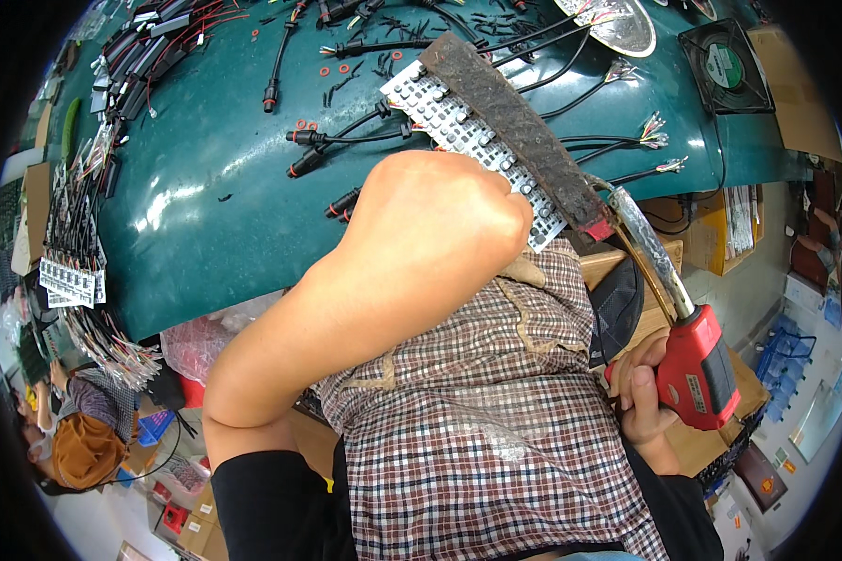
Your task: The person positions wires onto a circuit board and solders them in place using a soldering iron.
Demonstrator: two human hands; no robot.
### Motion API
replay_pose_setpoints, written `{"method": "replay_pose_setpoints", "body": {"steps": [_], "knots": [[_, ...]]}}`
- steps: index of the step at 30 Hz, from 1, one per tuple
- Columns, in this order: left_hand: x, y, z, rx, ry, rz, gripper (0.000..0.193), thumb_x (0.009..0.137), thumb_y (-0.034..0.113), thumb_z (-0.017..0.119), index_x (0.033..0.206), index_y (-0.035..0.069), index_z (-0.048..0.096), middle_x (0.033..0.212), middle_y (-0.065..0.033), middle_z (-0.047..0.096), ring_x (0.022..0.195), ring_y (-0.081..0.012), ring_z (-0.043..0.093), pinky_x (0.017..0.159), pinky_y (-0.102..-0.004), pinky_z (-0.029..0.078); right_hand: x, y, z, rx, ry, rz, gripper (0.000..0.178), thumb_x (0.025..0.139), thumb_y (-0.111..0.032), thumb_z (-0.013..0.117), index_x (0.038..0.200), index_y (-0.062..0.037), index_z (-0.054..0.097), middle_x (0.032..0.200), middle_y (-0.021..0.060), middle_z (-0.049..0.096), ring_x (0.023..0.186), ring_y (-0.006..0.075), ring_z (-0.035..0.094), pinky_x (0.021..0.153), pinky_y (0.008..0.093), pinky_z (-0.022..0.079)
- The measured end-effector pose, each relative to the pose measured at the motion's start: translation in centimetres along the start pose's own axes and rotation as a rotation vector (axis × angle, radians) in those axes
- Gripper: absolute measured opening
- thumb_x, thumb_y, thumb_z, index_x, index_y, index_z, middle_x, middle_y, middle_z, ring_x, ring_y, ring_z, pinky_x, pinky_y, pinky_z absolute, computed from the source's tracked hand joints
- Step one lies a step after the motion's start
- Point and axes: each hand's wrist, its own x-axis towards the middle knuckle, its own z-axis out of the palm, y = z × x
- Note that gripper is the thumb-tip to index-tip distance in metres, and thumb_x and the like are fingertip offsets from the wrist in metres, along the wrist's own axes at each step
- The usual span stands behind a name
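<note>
Beside the dark green table [206,196], the soldering gun [697,360] was red, the cloth [477,411] brown-and-white checked.

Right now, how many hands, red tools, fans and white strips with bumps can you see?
Hands: 2, the left hand and the right hand
Red soldering gun: 1
Black fan: 1
White studded strip: 1
Total: 5

The left hand [430,224], fisted, hides part of a perforated white strip [458,131] lying under a dark bar [519,131] on the green table [215,187]. The right hand [640,393] grips a red soldering gun [697,360], tip at the bar's end. Black cables [346,136] lie nearby.
</note>
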Motion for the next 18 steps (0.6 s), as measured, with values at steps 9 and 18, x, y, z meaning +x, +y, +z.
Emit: {"method": "replay_pose_setpoints", "body": {"steps": [9,18], "knots": [[-0.2,-0.1,0.0,-0.017,-0.01,0.0,0.015,0.076,0.012,0.078,0.078,0.008,0.064,0.071,-0.0052,0.064,0.071,-0.0267,0.067,0.061,-0.0402,0.053,0.3,-0.1,0.3,0.021,0.003,0.007,0.021,0.098,-0.017,0.059,0.093,-0.005,0.043,0.072,0.0038,0.046,0.043,0.0063,0.036,0.045,0.024,0.04],[-1.3,1.0,0.3,-0.057,0.045,-0.145,0.017,0.074,0.011,0.081,0.081,0.009,0.066,0.074,-0.0035,0.063,0.068,-0.0248,0.064,0.06,-0.0394,0.05,0.8,-0.3,0.8,0.035,0.014,-0.021,0.017,0.099,-0.014,0.057,0.097,-0.004,0.044,0.073,0.0038,0.045,0.044,0.0061,0.035,0.045,0.0241,0.038]]}}
